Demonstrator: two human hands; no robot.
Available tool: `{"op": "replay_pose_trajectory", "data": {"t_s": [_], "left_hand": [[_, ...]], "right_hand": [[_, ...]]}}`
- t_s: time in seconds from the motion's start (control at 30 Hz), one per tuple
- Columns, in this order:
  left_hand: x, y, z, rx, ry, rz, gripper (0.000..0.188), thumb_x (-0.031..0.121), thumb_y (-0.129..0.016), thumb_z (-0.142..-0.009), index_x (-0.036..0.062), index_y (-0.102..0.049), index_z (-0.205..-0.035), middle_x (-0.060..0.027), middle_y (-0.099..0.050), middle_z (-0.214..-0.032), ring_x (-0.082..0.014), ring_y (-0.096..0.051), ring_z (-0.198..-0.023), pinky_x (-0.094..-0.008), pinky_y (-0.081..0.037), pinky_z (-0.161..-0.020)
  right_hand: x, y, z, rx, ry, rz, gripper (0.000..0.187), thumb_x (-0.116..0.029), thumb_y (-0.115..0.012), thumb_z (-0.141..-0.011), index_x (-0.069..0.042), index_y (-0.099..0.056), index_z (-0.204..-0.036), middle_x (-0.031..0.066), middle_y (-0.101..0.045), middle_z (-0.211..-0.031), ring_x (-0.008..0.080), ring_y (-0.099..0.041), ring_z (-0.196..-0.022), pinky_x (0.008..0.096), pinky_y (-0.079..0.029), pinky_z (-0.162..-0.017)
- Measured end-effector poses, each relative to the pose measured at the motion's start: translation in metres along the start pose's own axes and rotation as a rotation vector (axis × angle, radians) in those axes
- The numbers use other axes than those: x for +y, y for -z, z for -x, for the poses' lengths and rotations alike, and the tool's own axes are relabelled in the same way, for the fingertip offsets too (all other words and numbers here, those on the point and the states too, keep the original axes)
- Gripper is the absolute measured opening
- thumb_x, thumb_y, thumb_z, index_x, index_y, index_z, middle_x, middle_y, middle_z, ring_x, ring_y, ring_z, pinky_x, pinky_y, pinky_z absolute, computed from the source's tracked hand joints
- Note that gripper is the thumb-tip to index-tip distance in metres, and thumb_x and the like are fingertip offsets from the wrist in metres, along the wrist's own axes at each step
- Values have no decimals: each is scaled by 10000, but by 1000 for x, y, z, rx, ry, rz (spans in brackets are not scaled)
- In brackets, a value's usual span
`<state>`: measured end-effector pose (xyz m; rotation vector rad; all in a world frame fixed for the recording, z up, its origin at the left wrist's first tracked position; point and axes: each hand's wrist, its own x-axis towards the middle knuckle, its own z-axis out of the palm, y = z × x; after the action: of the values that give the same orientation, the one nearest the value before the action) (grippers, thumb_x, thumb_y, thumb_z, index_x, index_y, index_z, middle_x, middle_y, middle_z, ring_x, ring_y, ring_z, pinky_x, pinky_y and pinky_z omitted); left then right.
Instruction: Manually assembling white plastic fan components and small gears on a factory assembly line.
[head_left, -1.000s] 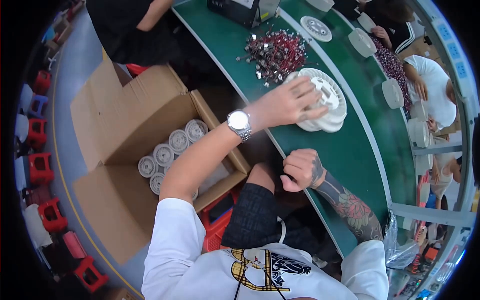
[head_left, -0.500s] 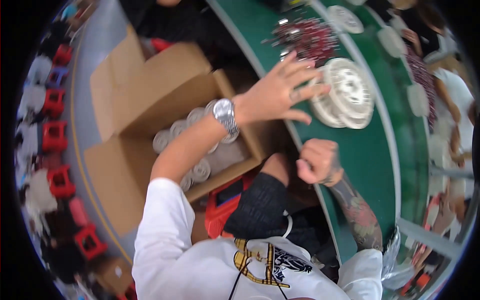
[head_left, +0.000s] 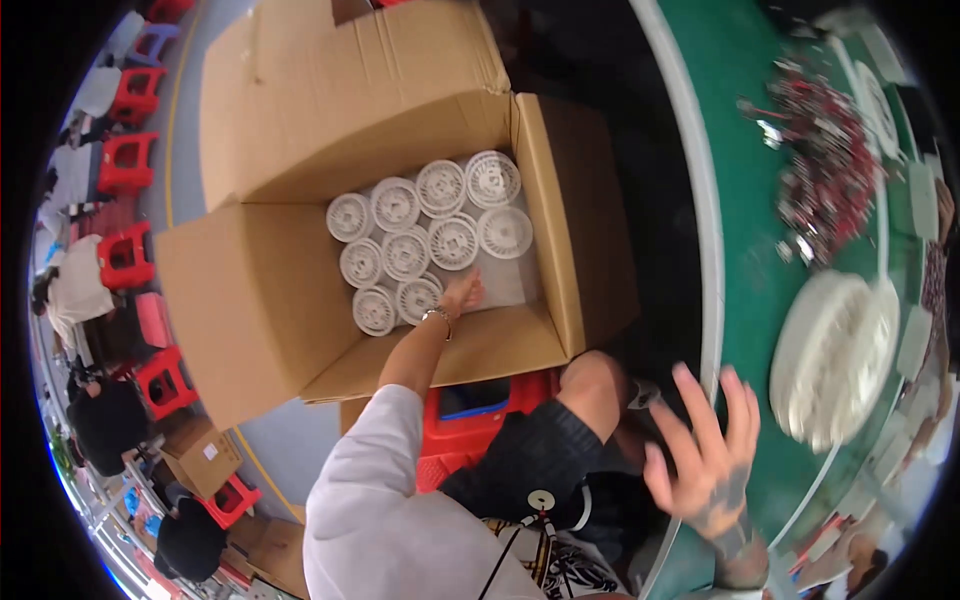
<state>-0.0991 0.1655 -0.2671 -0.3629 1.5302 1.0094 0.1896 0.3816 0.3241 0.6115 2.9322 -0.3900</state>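
My left hand [head_left: 462, 293] reaches down into an open cardboard box [head_left: 245, 310], beside the nearest row of white round slotted discs [head_left: 405, 253]. Its fingers are bunched together next to one disc [head_left: 418, 299]; whether they grip anything is hidden. The discs stand in several rows on the pale bottom of the box. My right hand [head_left: 705, 455] is held over the near edge of the green table, fingers spread and holding nothing. Farther right, a blurred pile of white round discs [head_left: 835, 360] lies on the table.
A heap of small red and silver metal parts [head_left: 825, 160] lies on the green table [head_left: 750, 300]. Beneath the box's near side is a red stool [head_left: 460, 435]. Red stools [head_left: 128, 163] line the aisle at left, where a smaller carton [head_left: 202, 455] also stands.
My left hand has gone from over the table discs down into the box. My right hand has opened from a fist. The view has swung left toward the box.
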Motion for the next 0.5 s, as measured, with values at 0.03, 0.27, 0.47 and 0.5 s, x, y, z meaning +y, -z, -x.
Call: {"op": "replay_pose_trajectory", "data": {"t_s": [0.03, 0.27, 0.47, 0.5], "left_hand": [[-19, -3, -25, 42, 24, -40, 527, 566, -679, -955, 42, -719, -985, -69, -714, -866, -155, -644, -759, -345, -518, -635], [-50, -85, -124, 13, -20, 251, 534, 505, -816, -875, 63, -659, -1130, 22, -639, -872, -106, -594, -800, -306, -502, -749], [-29, -118, -141, 216, -18, 421, 587, 430, -857, -854, 58, -634, -1249, 10, -672, -1048, -119, -607, -797, -327, -500, -727], [-25, -121, -138, 244, 7, 408, 596, 417, -861, -853, 59, -631, -1270, -1, -686, -1094, -128, -623, -809, -333, -500, -723]], "right_hand": [[1, -6, 6, 52, 14, 73, 363, -229, -643, -809, -72, -753, -1117, 194, -599, -1411, 512, -457, -1350, 665, -361, -1105], [-2, -19, 31, 1, 16, 267, 319, -383, -571, -1022, -194, -699, -1245, 70, -731, -1150, 348, -618, -1217, 664, -391, -1064], [-16, -26, 50, 34, -32, 275, 298, -316, -559, -1016, -177, -802, -916, -44, -756, -1013, 273, -699, -1077, 626, -413, -1067], [-15, -24, 51, 28, -46, 284, 292, -315, -568, -1008, -174, -802, -905, -50, -754, -1007, 260, -698, -1081, 622, -411, -1073]]}}
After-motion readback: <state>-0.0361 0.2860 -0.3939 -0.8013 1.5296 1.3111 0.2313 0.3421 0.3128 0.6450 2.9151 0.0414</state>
